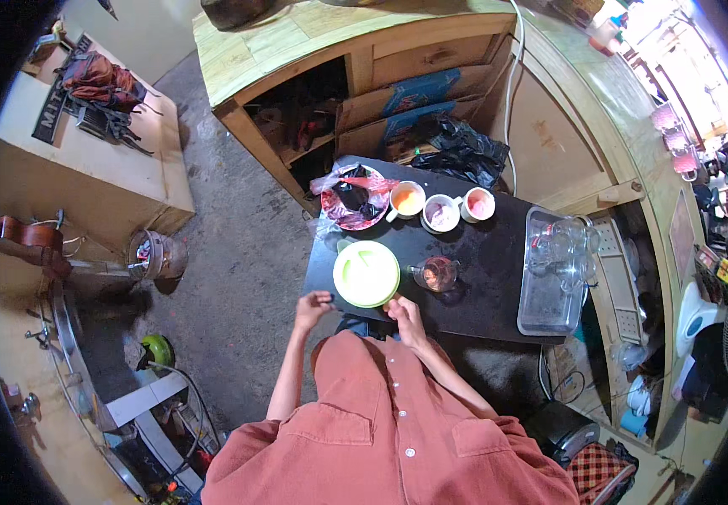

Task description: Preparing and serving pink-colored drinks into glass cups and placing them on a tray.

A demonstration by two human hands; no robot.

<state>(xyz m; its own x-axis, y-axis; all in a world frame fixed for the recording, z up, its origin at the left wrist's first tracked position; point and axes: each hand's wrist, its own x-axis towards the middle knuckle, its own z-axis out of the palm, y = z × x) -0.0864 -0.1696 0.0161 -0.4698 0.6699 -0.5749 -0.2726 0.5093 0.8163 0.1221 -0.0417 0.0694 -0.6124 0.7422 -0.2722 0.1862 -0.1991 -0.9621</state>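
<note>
A pitcher-like container with a pale green lid (366, 273) stands near the front left of a dark table (484, 297), its lid glaring in the light. My right hand (407, 320) grips its side nearest me, apparently at the handle, which the fingers mostly cover. To the left, apart from the container, my left hand (313, 309) hovers by the table's edge with loosely bent fingers and nothing clearly in it. A clear glass vessel (436, 274) with amber-brown contents is just right of the container. Behind are white mugs holding orange (407, 199), pale purple (440, 213) and pink (479, 205) contents.
A bowl (354, 197) with plastic bags sits at the table's back left. On the right, a clear plastic tray (550, 303) holds several glass mugs (563, 246). Beyond the table are a wooden cabinet (433, 53) and a black plastic bag (465, 151). A bin (159, 254) stands on the floor at left.
</note>
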